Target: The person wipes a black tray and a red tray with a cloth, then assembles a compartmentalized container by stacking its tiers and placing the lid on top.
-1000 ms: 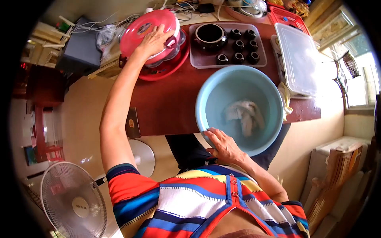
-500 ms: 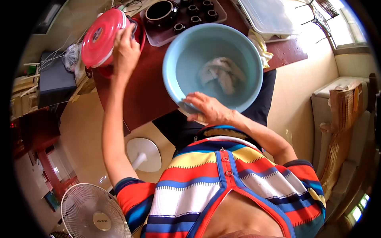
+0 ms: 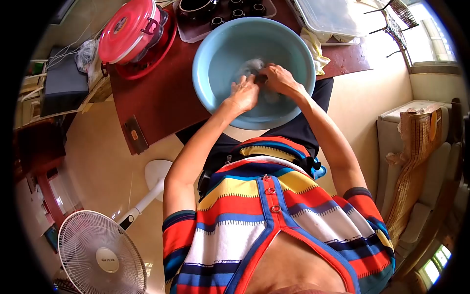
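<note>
A light-blue basin (image 3: 203, 95) of water stands at the table's front edge, with both hands inside it. A pale cloth (image 3: 252, 65) lies in the water, partly hidden by the hands. My left hand (image 3: 245, 93) is closed, its fingers bent towards the middle of the basin; what they grip is hidden. Close beside it, my right hand (image 3: 280, 80) has its fingers curled round a small dark object (image 3: 261, 78), mostly covered and too unclear to name.
Left on the table (image 3: 156, 110) are a pink-lidded container (image 3: 122, 29) and a red tray (image 3: 164, 54). Behind the basin, a clear tray (image 3: 188, 35) holds a black pot and small black cups. A lidded plastic box (image 3: 333, 17) and yellow cloth (image 3: 316, 51) are right; a fan (image 3: 103, 255) stands lower left.
My left hand has left the pink-lidded container and come into the basin. My right hand has moved from the near rim into the water beside it. The cloth is now partly covered.
</note>
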A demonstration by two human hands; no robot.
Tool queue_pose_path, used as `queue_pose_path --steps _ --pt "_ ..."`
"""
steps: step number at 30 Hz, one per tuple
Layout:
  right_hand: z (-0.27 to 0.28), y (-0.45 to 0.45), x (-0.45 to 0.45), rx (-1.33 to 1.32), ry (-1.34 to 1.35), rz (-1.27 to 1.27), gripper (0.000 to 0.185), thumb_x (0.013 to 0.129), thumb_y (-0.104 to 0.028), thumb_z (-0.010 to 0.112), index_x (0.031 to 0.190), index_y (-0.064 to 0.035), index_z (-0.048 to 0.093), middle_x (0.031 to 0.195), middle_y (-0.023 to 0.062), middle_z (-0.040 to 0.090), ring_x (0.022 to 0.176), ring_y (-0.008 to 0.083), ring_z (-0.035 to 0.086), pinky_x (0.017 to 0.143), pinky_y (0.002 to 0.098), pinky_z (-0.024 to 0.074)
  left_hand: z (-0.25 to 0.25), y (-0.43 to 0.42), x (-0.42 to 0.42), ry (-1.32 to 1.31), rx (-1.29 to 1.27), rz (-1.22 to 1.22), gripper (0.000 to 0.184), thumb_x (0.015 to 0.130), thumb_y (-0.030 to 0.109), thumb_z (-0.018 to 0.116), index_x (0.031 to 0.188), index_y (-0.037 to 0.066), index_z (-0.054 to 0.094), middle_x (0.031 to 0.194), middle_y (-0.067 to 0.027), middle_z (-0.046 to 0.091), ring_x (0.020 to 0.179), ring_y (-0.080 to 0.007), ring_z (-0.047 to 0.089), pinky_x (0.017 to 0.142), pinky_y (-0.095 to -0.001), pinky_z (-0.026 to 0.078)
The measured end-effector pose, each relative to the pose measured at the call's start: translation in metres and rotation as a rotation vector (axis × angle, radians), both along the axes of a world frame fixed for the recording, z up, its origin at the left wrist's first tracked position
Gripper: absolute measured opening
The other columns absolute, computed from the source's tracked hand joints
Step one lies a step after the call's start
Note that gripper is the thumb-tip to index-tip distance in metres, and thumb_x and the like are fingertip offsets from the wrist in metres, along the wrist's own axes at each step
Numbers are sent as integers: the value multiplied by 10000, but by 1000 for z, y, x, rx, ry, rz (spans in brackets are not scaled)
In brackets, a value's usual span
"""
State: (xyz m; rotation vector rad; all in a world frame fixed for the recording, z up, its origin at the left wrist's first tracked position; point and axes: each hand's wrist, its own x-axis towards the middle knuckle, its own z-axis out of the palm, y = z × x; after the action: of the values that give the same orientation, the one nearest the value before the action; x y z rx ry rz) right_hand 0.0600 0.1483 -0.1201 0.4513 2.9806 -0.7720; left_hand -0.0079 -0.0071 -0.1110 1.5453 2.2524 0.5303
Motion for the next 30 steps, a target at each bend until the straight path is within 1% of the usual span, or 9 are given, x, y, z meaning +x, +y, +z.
queue_pose_path --steps 3,8,10,12,14,15,19,26,30 --pt "8 9 -6 -520 -214 -45 253 688 -173 643 928 -102 680 933 132 658 907 301 616 790 368 496 -2 -12 -19 230 -280 -25 187 742 107 529 826 50 685 1091 -120 508 1059 -295 463 837 -453 406" --pt "4 11 -10 -128 8 -159 314 709 -172 636 1016 -109 611 977 171 624 910 337 612 770 418 499 -4 -27 -33 216 -284 87 197 766 135 522 862 47 670 1022 -112 572 1010 -301 515 815 -467 409" --pt "-16 3 -15 52 -28 -109 319 727 -166 605 1033 -83 572 911 204 620 862 362 620 726 458 500 -14 -17 -29 -221 113 362 211 833 205 510 822 25 620 861 -115 621 841 -307 598 695 -451 466" --pt "-12 -8 -16 -20 4 159 331 718 -179 610 1032 -78 576 862 204 631 812 361 631 703 457 505 8 -13 -21 -606 -41 459 381 889 370 504 885 -2 589 741 -120 635 717 -309 632 607 -429 504" --pt "2 -14 -16 -82 -11 135 296 708 -154 594 991 -65 598 839 199 639 798 358 633 693 435 512 12 -11 -10 -1494 -21 794 556 891 498 468 974 -48 531 787 -152 627 730 -295 638 609 -422 527" --pt "11 -14 -16 -48 -73 94 277 701 -135 588 965 -55 608 855 194 642 799 362 632 692 427 514 8 -13 -9 -1678 -24 807 772 858 591 442 1155 -121 410 920 -262 597 818 -366 621 721 -466 526" --pt "24 -13 -15 -61 -95 48 244 693 -76 572 929 -41 620 876 175 640 845 358 612 727 416 487 -2 -6 -8 -2146 -28 940 939 837 675 346 1347 -98 190 1273 -396 320 1140 -482 431 930 -550 405" --pt "109 -33 -2 -342 -44 298 195 728 -51 579 922 -28 580 904 163 594 904 344 554 773 406 444 42 3 -6 -2036 338 731 794 857 684 203 1338 60 303 1350 -200 346 1181 -393 427 961 -579 364" --pt "114 -24 4 -549 -47 446 200 782 -60 550 979 -36 573 832 124 583 744 254 584 698 346 459 33 11 -20 -2070 70 1019 575 901 582 335 1237 126 430 1221 -119 485 1157 -308 445 869 -550 406"
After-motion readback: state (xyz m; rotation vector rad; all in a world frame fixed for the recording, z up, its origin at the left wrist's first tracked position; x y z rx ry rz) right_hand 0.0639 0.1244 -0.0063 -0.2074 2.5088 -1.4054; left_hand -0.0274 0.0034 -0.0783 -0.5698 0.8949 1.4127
